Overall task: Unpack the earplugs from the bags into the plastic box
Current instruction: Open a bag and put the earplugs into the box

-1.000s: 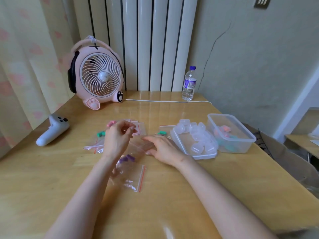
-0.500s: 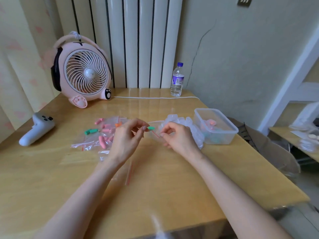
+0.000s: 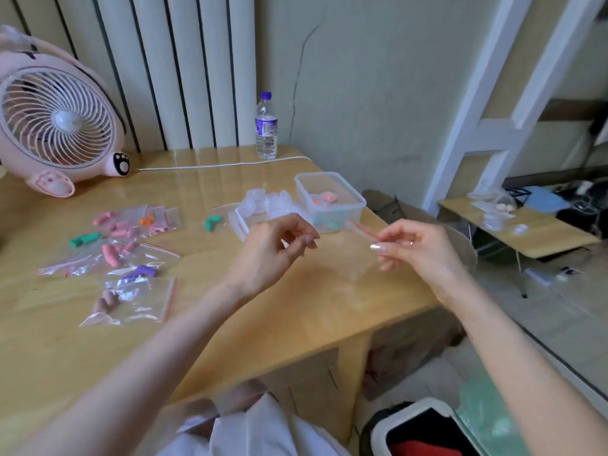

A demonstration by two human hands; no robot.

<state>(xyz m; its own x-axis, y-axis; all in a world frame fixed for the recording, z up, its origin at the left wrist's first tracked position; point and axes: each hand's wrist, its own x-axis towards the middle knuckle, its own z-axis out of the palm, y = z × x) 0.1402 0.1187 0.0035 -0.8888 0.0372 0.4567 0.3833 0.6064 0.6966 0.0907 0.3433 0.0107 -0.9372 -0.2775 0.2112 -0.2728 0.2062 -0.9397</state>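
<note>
Glossy wooden desk (image 3: pixel 296 311) stood against a white radiator (image 3: pixel 171 67). Plastic box (image 3: pixel 329 176) sat by the desk's right edge, a few earplugs (image 3: pixel 325 196) inside. Filled bags (image 3: pixel 131 248) lay across its left half. Right hand (image 3: pixel 418 248): grip pinched an empty bag (image 3: pixel 357 251). Left hand (image 3: pixel 273 251): grip curled, contents indiscernible.

A pink fan (image 3: pixel 56 126) and water bottle (image 3: pixel 266 133) share the table (image 3: pixel 296 307).
</note>
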